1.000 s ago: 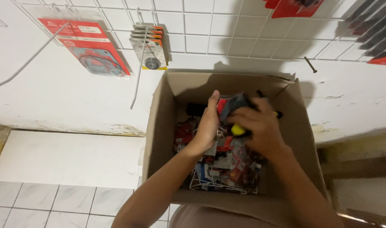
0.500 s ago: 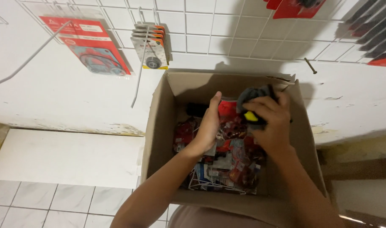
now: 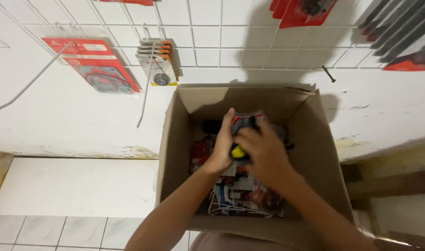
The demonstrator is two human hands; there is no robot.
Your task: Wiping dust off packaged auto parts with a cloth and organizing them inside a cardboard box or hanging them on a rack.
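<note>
Both deep in open brown cardboard box [image 3: 310,153] — left hand [image 3: 221,148] and right hand [image 3: 263,153] wrapped round grey-black packaged tool with yellow tip [image 3: 242,135].

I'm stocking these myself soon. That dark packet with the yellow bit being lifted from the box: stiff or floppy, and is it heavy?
The dark packet is probably light: the right hand lifts it by its fingers, steadied by the left hand. It looks fairly stiff, showing no sag.

Small hardware shop, you're at its display wall.
Carded goods [image 3: 93,65] hang on wire grid [image 3: 212,42]; cardboard box [image 3: 314,153] holds packaged stock.
</note>
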